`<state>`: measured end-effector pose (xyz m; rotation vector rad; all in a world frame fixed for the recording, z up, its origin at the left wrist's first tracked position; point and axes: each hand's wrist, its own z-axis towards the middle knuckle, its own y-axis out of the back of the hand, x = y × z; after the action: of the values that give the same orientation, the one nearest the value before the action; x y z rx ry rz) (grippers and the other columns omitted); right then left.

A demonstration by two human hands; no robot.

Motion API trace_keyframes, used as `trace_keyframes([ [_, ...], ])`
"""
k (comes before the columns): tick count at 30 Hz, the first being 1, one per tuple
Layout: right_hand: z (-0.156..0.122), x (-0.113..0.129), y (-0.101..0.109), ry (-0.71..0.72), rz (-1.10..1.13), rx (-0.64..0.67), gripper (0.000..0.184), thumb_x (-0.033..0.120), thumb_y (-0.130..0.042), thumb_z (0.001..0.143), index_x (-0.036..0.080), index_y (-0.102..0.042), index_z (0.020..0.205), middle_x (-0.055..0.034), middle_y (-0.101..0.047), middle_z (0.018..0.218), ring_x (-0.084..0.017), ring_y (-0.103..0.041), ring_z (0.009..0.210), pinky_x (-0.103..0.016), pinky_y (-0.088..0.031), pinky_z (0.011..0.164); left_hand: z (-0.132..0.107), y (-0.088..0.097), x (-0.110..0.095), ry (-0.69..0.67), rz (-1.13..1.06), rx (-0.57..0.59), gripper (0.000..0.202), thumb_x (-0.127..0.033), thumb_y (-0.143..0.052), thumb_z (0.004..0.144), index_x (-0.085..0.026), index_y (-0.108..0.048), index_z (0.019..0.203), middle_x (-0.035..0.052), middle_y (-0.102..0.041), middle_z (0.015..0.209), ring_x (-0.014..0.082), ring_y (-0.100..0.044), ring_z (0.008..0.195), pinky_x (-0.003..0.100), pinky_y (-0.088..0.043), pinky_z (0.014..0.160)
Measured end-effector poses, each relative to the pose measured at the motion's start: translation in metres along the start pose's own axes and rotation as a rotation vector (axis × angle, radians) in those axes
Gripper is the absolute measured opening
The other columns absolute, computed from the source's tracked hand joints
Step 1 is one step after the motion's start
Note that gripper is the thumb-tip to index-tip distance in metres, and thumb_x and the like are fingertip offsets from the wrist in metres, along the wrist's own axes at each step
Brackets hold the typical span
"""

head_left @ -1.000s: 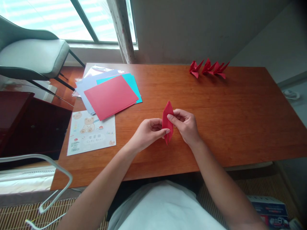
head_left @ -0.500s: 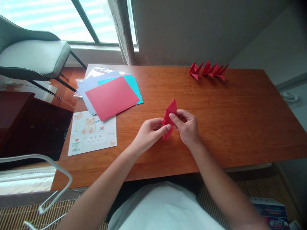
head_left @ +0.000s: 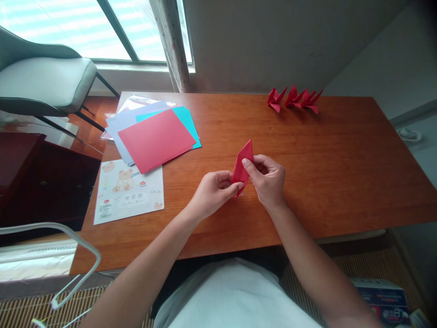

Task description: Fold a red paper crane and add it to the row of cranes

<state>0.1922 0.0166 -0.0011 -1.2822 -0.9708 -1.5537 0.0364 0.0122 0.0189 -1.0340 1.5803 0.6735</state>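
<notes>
A folded red paper piece (head_left: 243, 160), long and pointed at both ends, is held just above the wooden table (head_left: 341, 173) near its middle. My left hand (head_left: 213, 193) pinches its lower part from the left, fingers closed on it. My right hand (head_left: 268, 180) pinches it from the right, thumb and forefinger on the fold. The paper's upper tip leans to the right.
A fan of paper sheets (head_left: 155, 136), red on top of blue and lilac, lies at the table's left, with a bear-printed sheet (head_left: 129, 191) in front of it. Three red folded paper figures (head_left: 293, 99) stand at the far edge. A grey chair (head_left: 44, 82) is by the window.
The red paper piece has tilted from upright so its top tip points up and right. Both hands kept their pinch and shifted only slightly.
</notes>
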Motion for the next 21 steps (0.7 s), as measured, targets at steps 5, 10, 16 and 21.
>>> trace_keyframes([
  [5,0.0038,-0.0009,0.0023,-0.025,-0.008,-0.099,0.024,0.044,-0.076,0.081,0.021,-0.070,0.076,0.0026,-0.064,0.063,-0.011,-0.054,0.053,-0.025,-0.045,0.050,-0.0011,0.0008,0.0005,0.042,-0.019,0.005,0.022,-0.035,-0.074,0.083,-0.013,-0.071,0.085,0.0053,-0.073,0.078,0.0156,-0.067,0.069,0.026,-0.053,0.065],
  [10,0.0060,-0.0044,0.0045,-0.025,0.002,-0.118,0.026,0.047,-0.076,0.081,0.022,-0.071,0.079,0.0015,-0.064,0.065,-0.012,-0.055,0.054,-0.025,-0.044,0.048,-0.0035,0.0023,-0.0024,0.055,-0.035,-0.003,0.025,-0.037,-0.071,0.086,-0.013,-0.072,0.092,0.0082,-0.077,0.083,0.0167,-0.070,0.073,0.025,-0.054,0.066],
  [16,0.0069,-0.0058,0.0057,-0.008,-0.028,-0.128,0.026,0.047,-0.074,0.083,0.022,-0.070,0.080,0.0023,-0.063,0.064,-0.012,-0.054,0.052,-0.025,-0.043,0.048,-0.0044,0.0037,-0.0049,0.081,-0.046,0.015,0.032,-0.042,-0.069,0.088,-0.012,-0.070,0.100,0.0100,-0.078,0.086,0.0171,-0.072,0.074,0.024,-0.053,0.064],
  [21,0.0069,-0.0044,0.0049,-0.023,0.012,-0.122,0.027,0.048,-0.075,0.083,0.022,-0.069,0.079,0.0034,-0.061,0.062,-0.010,-0.049,0.050,-0.024,-0.041,0.047,-0.0044,0.0021,-0.0071,0.044,-0.039,-0.032,0.027,-0.040,-0.069,0.088,-0.015,-0.064,0.097,0.0062,-0.074,0.083,0.0160,-0.070,0.076,0.023,-0.052,0.064],
])
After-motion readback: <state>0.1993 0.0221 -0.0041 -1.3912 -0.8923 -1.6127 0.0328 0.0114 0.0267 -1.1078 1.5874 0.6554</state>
